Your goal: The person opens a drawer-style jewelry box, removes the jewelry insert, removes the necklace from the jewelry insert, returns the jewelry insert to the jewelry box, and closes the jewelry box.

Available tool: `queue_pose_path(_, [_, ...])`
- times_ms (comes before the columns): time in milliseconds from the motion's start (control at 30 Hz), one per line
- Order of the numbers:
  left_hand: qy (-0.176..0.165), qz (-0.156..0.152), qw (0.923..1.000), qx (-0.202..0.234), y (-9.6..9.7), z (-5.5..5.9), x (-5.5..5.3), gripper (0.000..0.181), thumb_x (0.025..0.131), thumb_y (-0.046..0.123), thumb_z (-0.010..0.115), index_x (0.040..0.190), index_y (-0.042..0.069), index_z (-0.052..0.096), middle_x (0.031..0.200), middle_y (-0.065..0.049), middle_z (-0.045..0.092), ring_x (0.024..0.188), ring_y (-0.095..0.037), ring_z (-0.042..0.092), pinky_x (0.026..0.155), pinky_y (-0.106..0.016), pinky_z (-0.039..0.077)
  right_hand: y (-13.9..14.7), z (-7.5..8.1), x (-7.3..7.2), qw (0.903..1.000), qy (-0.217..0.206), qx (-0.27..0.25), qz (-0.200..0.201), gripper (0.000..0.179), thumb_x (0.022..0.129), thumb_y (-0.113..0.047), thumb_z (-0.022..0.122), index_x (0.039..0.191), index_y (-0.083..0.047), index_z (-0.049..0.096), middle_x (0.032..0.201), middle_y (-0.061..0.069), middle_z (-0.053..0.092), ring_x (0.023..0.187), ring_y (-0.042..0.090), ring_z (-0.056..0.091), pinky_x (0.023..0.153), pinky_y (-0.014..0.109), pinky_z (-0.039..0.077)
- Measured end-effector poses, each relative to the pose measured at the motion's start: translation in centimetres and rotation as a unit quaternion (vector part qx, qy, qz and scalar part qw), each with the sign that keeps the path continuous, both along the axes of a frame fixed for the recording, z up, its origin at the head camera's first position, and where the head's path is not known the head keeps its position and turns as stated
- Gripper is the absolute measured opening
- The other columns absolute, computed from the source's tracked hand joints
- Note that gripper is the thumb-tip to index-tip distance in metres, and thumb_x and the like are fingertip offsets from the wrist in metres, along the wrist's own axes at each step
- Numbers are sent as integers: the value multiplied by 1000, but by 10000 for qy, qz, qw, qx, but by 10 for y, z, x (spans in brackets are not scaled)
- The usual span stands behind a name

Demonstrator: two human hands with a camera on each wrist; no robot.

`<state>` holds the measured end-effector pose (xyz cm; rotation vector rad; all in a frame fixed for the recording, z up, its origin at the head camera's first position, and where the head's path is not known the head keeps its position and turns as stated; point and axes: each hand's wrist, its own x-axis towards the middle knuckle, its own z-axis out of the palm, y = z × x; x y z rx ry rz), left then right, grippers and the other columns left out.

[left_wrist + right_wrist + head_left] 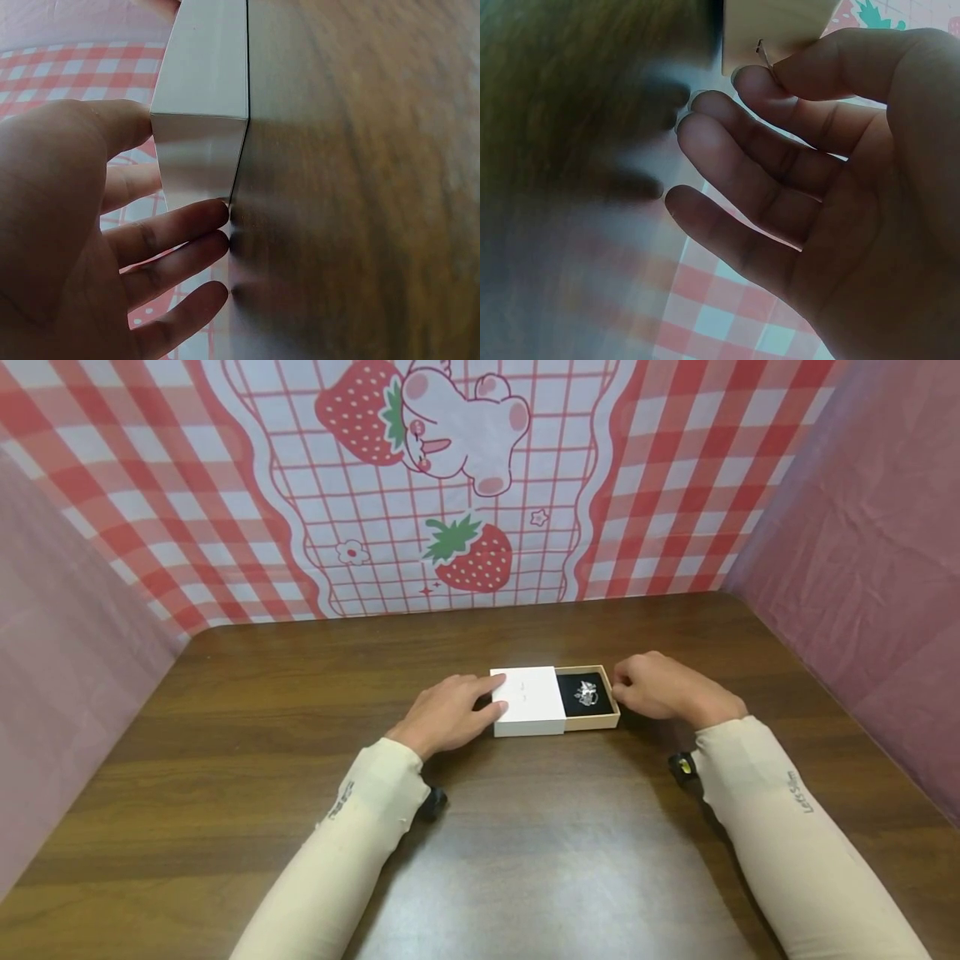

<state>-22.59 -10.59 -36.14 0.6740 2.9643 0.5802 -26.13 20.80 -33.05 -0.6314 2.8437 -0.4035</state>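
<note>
A white sliding gift box (527,697) lies on the table with its tan inner drawer (591,722) partly out on the right side. On the drawer's black pad (570,702) sits a silver piece of jewellery (587,693) with an openwork shape. My left hand (453,710) rests at the left end of the white sleeve, its thumb and index finger pressing on the top. The other fingers (176,232) stretch out beside the end face, tips close to the tabletop. At the drawer's right end, my right hand (656,687) pinches a small pull tab (763,54) between thumb and index finger.
The wooden table (480,827) reaches back to a red-and-white checked cloth (667,468) printed with strawberries. Pink cloth walls (862,552) stand on both sides. A black wrist camera (682,768) hangs under my right wrist.
</note>
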Motion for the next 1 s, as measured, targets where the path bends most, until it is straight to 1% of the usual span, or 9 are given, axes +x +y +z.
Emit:
queue_pose_path(333, [-30,34,10000,-30,0,0,0,55,102,50,50,154,31,43,148,-2,52,136,-20,46,108,-49,39,3,1,-1,10000,25,-16,29,16,94,-14,57,92,-6,71,74,4,57,67,20,53,60,35,45])
queue_pose_path(600, [-60,60,10000,-53,0,0,0,56,102,51,49,154,32,42,149,-2,51,136,-20,45,108,-49,38,4,1,1,10000,5,-73,37,16,95,-13,57,89,-7,70,71,4,56,64,19,52,57,34,45])
queue_pose_path(733, [-37,22,10000,-51,0,-1,0,56,102,51,49,154,31,43,148,-2,52,136,-21,46,108,-49,39,4,1,1,10000,1,-67,31,17,95,-14,57,88,-7,70,70,4,55,63,19,51,56,34,44])
queue_pose_path(833, [-27,4,10000,-31,-1,0,0,55,102,50,49,154,30,43,148,-3,52,136,-21,46,108,-49,39,5,1,1,10000,5,-64,38,18,94,-13,57,86,-6,71,69,3,55,63,18,50,56,34,44])
queue_pose_path(1000, [-37,7,10000,-26,-1,0,0,56,102,50,49,154,31,42,149,-3,51,137,-21,45,108,-49,39,6,2,1,9999,71,-70,69,21,92,-12,56,78,-7,70,64,1,51,58,17,47,53,33,40])
